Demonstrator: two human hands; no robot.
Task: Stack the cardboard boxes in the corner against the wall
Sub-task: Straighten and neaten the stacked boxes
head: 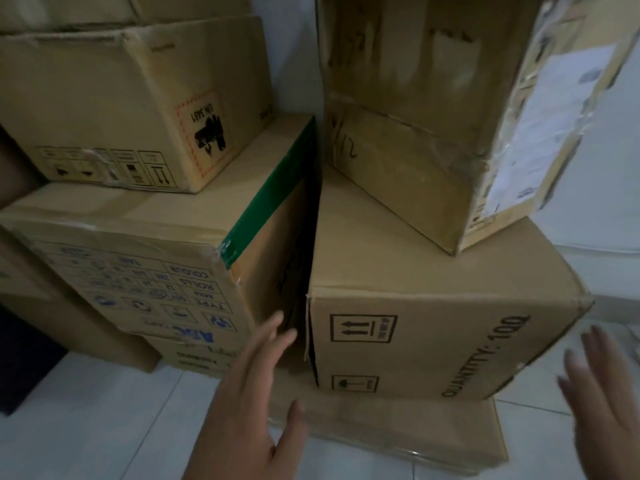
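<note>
Two open hands flank the big printed box (415, 341). The left hand (256, 393) has its fingers straight and spread toward the box's near left corner. The right hand (604, 407) is blurred and spread off the right end. Neither holds anything, and I cannot tell whether the left fingertips touch the cardboard.

The box sits on a flatter box (398, 424) on the tiled floor (104, 410). A smaller labelled box (433, 133) stands skewed on top of it. Just beside it, across a dark gap, is the green-taped box (156, 237) of the left pile, and the white wall (294, 64) is behind.

The cardboard looks stiff, but the near left seam has split open, so that corner is probably weak. With a box on top, it will likely move heavily. The plain sides offer nothing to pinch. Palms pressed flat and low on the two opposite ends seem the safest hold, away from the split. The skewed upper box could slide if the load tips.
</note>
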